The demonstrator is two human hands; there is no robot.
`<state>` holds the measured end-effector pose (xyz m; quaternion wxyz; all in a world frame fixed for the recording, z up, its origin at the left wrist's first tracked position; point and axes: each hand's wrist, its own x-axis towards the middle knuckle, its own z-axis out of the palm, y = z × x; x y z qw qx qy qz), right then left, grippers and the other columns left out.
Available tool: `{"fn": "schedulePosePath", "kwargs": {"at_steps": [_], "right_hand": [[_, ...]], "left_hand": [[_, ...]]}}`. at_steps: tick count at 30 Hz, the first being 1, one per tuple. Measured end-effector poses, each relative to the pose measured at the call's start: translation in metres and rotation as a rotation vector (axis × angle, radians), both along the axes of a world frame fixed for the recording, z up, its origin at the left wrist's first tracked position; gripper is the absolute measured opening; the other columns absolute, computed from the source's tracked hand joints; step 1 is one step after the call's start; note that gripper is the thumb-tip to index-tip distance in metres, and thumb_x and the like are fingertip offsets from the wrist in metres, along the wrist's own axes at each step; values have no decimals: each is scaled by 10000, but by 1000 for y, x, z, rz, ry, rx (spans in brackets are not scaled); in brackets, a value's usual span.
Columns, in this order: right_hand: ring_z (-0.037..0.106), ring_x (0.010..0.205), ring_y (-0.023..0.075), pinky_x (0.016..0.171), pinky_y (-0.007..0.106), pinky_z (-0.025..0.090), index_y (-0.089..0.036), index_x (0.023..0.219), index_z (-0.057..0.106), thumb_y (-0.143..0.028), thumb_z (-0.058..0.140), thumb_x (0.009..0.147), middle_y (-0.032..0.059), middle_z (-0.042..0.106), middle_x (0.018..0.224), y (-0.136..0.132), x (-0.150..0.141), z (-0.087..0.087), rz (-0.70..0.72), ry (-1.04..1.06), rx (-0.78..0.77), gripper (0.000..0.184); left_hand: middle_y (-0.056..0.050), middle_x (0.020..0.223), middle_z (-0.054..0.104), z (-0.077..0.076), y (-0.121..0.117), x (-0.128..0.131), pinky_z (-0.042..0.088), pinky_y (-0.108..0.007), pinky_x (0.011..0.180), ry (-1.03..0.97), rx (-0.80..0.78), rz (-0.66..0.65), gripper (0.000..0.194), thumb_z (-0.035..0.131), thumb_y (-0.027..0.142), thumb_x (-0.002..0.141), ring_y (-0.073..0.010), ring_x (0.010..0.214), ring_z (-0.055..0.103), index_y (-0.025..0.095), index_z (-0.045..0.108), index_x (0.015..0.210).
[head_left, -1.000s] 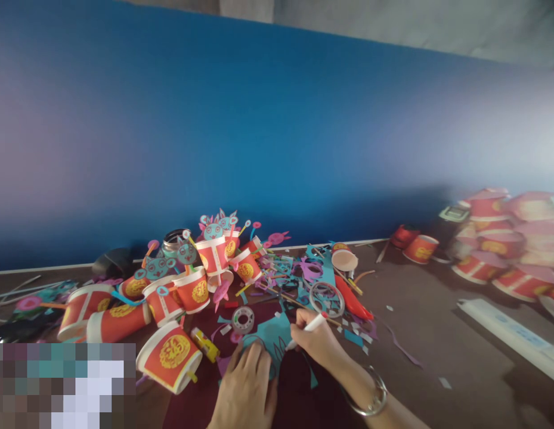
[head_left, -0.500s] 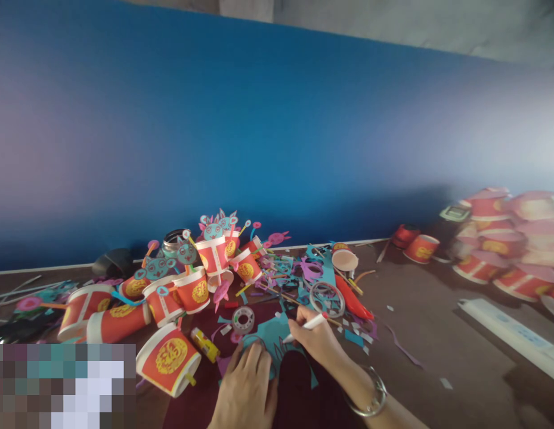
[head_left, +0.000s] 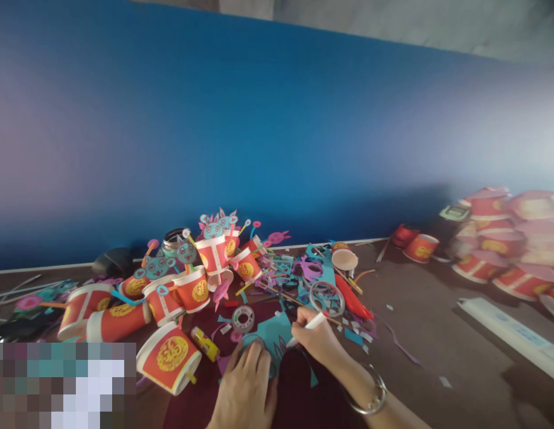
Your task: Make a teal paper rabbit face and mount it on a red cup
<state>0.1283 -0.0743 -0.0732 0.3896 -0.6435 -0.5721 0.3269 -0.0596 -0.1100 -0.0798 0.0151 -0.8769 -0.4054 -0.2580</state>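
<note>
My right hand pinches a white marker with a red end, its tip down at a sheet of blue paper. Pointed ear-like shapes are drawn on the paper close to the tip. My left hand lies on the paper's left part with fingers stretched out, pressing it down; a drawn round outline shows partly above the fingertips. Beneath the paper is a dark red mat. Just beyond my left hand are a roll of tape and a yellow packet.
Red paper cups with straws and paper animal faces crowd the left. Paper scraps, a large tape ring and a red object lie ahead. To the right are a white power strip and stacked cups.
The marker tip and my right hand have shifted slightly to the right and down along the drawn ear shapes. My left hand has stayed in place on the paper.
</note>
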Motion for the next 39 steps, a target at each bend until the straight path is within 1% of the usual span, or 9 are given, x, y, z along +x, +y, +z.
{"fn": "schedulePosePath", "kwargs": {"at_steps": [4, 8, 16, 21, 29, 32, 35, 37, 39], "right_hand": [[414, 372, 87, 396, 194, 281, -231, 491, 294, -182, 455, 616, -85, 407, 360, 0, -1, 0, 10, 34, -20, 209], [469, 376, 101, 389, 190, 302, -230, 503, 312, -203, 468, 634, -88, 412, 357, 1, 0, -1, 1, 96, -44, 206], [469, 412, 98, 424, 194, 320, -226, 516, 336, -257, 494, 696, -68, 481, 391, 0, -2, 4, -24, 24, 13, 241], [446, 414, 98, 422, 198, 313, -228, 516, 336, -249, 484, 696, -71, 456, 391, -1, -2, 4, -12, -21, 32, 234], [428, 371, 87, 389, 189, 284, -227, 490, 309, -176, 471, 621, -88, 387, 359, 1, -1, 1, -18, 20, -32, 214], [450, 366, 95, 376, 187, 292, -231, 493, 295, -211, 483, 633, -90, 376, 366, -1, -1, 3, 5, 100, -52, 235], [458, 369, 100, 392, 191, 316, -230, 524, 333, -308, 482, 715, -87, 392, 367, -5, -3, 9, 0, 167, -14, 254], [438, 377, 95, 408, 194, 321, -225, 550, 366, -344, 484, 742, -83, 415, 378, -8, -4, 14, 21, 163, 25, 255], [415, 393, 90, 411, 193, 315, -222, 568, 386, -329, 516, 721, -79, 435, 404, -9, -6, 16, 75, 141, 34, 228]], "left_hand": [[-60, 948, 647, 0, 0, 1, 510, -436, 867, 7, -21, -4, 234, 491, 118, 725, -239, 881, 635, 199, 542, 938], [-66, 954, 649, 0, 0, 1, 508, -443, 870, 7, -15, 1, 236, 484, 116, 728, -243, 887, 635, 198, 544, 941], [-64, 970, 656, 1, 0, 0, 517, -420, 867, -15, 17, -7, 250, 496, 106, 708, -237, 893, 641, 198, 535, 937], [-68, 971, 655, 0, 0, -1, 517, -435, 866, -14, 23, -9, 266, 491, 102, 706, -240, 892, 641, 190, 531, 954], [-57, 934, 651, 3, -1, 1, 515, -422, 865, 3, -12, 1, 236, 494, 104, 715, -233, 864, 639, 201, 540, 925], [-64, 967, 655, -1, 0, 0, 512, -423, 872, -1, -3, -3, 244, 494, 115, 730, -238, 897, 638, 202, 539, 954], [-76, 1034, 655, -5, 1, -1, 517, -412, 871, -10, 37, -20, 291, 495, 129, 741, -244, 958, 630, 197, 522, 1024], [-81, 1049, 656, -7, 2, -1, 521, -404, 867, -15, 58, -27, 308, 491, 125, 737, -243, 978, 627, 190, 512, 1037], [-82, 1056, 654, -7, 2, -1, 519, -407, 874, -17, 54, -25, 315, 480, 112, 734, -240, 989, 625, 187, 507, 1039]]}}
